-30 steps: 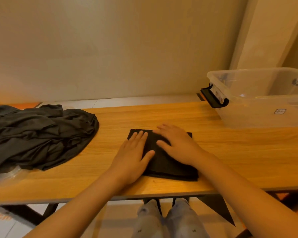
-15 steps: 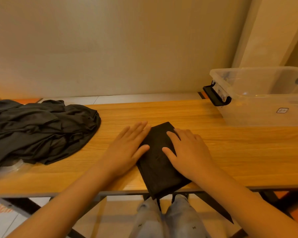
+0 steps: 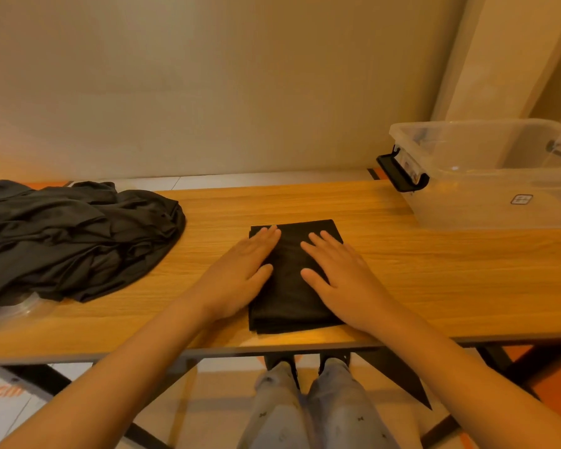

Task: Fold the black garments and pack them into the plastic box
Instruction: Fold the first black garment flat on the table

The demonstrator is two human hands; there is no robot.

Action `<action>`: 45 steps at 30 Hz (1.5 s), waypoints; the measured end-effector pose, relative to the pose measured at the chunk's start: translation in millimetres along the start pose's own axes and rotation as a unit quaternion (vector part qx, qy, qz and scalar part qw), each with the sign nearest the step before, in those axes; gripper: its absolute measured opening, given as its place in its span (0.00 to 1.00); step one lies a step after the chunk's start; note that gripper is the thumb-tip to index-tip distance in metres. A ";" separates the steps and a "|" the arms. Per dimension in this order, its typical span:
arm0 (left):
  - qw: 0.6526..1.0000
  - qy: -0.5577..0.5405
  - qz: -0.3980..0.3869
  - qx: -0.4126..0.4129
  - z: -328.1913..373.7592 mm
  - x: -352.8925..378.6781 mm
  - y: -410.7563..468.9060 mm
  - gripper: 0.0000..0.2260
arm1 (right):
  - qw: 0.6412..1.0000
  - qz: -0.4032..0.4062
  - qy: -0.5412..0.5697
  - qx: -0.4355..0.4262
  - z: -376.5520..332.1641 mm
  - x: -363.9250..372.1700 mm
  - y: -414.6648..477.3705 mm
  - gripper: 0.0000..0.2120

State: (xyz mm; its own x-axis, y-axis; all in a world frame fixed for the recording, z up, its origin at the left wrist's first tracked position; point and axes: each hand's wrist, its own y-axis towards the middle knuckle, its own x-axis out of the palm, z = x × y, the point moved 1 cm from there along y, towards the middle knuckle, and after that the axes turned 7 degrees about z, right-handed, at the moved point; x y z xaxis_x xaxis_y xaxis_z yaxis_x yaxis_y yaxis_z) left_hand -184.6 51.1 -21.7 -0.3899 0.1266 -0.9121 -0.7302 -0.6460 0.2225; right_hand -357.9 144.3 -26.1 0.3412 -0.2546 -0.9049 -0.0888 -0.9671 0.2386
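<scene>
A folded black garment point(image 3: 290, 280) lies as a neat rectangle on the wooden table point(image 3: 434, 280), near its front edge. My left hand point(image 3: 240, 273) rests flat on the garment's left side, fingers together and pointing away from me. My right hand point(image 3: 340, 273) lies flat on its right side, fingers slightly spread. Neither hand grips the cloth. A heap of unfolded black garments point(image 3: 72, 238) sits at the table's left end. The clear plastic box point(image 3: 493, 189) stands open at the back right, with a black latch point(image 3: 402, 173) on its left end.
A wall runs close behind the table. A clear plastic sheet point(image 3: 17, 309) pokes out from under the heap at the left. My legs and the table's black frame show below the front edge.
The folded garment has been turned from a slanted position overhanging the front edge to square on the table. Both hands moved with it and now lie flat on top.
</scene>
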 end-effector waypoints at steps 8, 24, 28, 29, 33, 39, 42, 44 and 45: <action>0.992 0.063 -0.042 0.100 13.2 23.7 -55.2 0.43 | 0.985 -0.109 -0.093 -0.097 18.6 0.5 -41.8 0.43; 0.990 -0.064 0.028 0.121 6.6 10.7 -94.2 0.25 | 0.982 0.024 -0.027 -0.184 42.3 1.5 -83.1 0.39; 0.969 -0.247 0.012 -0.024 17.7 -12.8 -82.9 0.15 | 0.983 0.016 0.173 -0.053 31.5 -29.6 -69.1 0.19; 0.958 -0.281 0.028 -0.040 21.1 -18.7 -76.1 0.11 | 0.976 0.024 0.215 -0.026 26.7 -36.9 -62.4 0.17; 0.920 -0.364 0.064 -0.129 20.1 -32.1 -35.4 0.09 | 0.934 0.020 0.349 0.081 17.5 -52.7 -22.0 0.11; 0.904 -0.306 -0.036 -0.297 -6.6 -20.9 20.9 0.08 | 0.931 0.017 0.243 0.273 35.5 -26.6 31.2 0.08; 0.904 -0.288 -0.028 -0.313 -9.1 -15.2 26.2 0.09 | 0.937 0.039 0.191 0.289 39.4 -17.4 36.7 0.11; 0.901 -0.287 -0.015 -0.325 -10.0 -13.2 27.2 0.09 | 0.938 0.047 0.181 0.292 40.7 -16.6 38.9 0.09; 0.901 -0.280 -0.010 -0.331 -10.9 -11.8 28.1 0.10 | 0.937 0.052 0.176 0.296 42.7 -15.7 39.9 0.09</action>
State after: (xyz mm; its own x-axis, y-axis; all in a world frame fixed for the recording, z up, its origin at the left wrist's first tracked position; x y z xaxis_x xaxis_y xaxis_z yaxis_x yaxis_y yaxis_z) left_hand -194.4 23.3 -8.5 -0.7373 0.3840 -0.5558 -0.3177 -0.9232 -0.2164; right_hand -406.8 109.6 -17.4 0.5806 -0.4321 -0.6901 -0.6067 -0.7949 -0.0127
